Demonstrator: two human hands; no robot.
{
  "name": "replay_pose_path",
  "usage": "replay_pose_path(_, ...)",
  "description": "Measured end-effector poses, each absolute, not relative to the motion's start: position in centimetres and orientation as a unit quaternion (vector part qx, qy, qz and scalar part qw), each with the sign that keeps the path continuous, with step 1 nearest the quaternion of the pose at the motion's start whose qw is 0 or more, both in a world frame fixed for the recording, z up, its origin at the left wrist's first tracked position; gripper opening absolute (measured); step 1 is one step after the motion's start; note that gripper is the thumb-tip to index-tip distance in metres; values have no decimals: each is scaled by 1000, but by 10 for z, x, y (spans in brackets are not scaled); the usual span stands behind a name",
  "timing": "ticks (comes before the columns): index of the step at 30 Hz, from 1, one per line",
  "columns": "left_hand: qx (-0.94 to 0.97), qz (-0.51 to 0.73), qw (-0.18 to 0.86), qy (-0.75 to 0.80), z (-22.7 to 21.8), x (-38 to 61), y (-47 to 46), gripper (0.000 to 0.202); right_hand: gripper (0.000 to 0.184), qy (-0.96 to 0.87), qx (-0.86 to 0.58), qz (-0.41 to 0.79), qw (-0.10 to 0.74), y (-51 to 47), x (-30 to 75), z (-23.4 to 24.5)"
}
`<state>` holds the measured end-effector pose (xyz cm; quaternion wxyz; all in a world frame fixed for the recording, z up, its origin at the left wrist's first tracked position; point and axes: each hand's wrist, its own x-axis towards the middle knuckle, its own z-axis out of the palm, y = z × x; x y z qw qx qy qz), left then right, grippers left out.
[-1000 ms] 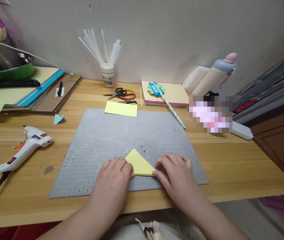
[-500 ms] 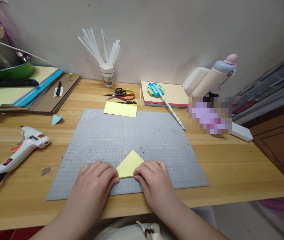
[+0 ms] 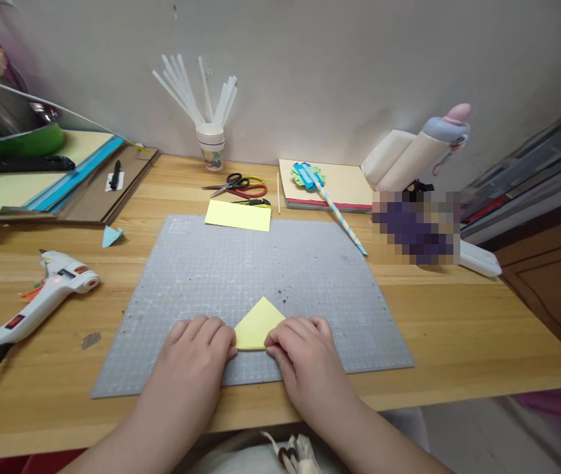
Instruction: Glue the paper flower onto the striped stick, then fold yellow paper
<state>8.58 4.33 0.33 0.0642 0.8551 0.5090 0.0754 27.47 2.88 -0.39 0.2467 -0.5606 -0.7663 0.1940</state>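
A piece of yellow paper, folded to a point at the top, lies on the grey cutting mat near its front edge. My left hand pinches the paper's left end, fingers closed. At the right end my right hand grips it the same way, thumb below and fingers above. The paper's lower edge runs straight between both hands, and its two side corners are hidden under my fingers.
Behind the mat are another yellow paper strip, scissors and a paper cup of straws. A hot glue gun lies at left. A striped stick with a paper flower rests across a pad at right.
My left hand has shifted slightly to the right along the paper's lower edge, which now looks flatter. My right hand has stayed almost still.
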Motion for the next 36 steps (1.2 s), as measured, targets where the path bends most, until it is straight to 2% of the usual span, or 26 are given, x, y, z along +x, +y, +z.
replay_pose_path(6, 849, 111, 110, 504, 2, 102, 39, 19, 15, -768, -561, 193, 242, 29, 275, -5)
replay_pose_path(12, 844, 104, 70, 521, 3, 110, 38, 16, 15, -765, -563, 186, 251, 27, 282, -8)
replay_pose_path(17, 845, 99, 45, 524, 3, 95, 38, 17, 23, -768, -574, 131, 249, 21, 305, -9)
replay_pose_path(21, 841, 103, 40, 530, 1, 85, 39, 19, 23, -779, -592, 78, 190, 19, 323, -12)
replay_pose_path(27, 839, 91, 92, 528, -1, 82, 42, 20, 19, -814, -577, 3, 68, 19, 320, -16)
replay_pose_path(30, 837, 93, 118, 525, -2, 82, 43, 21, 18, -828, -556, 52, 51, 28, 328, -5)
replay_pose_path(32, 836, 96, 131, 524, -2, 81, 43, 21, 18, -839, -525, 130, 56, 45, 349, 4)
replay_pose_path(33, 835, 97, 134, 524, -1, 81, 43, 21, 20, -829, -539, 130, 77, 57, 364, 8)
replay_pose_path(35, 834, 95, 135, 526, -1, 81, 43, 22, 24, -770, -620, 4, 149, 86, 402, 12)
replay_pose_path(36, 834, 94, 133, 527, -1, 81, 43, 22, 24, -725, -668, -89, 146, 102, 421, 13)
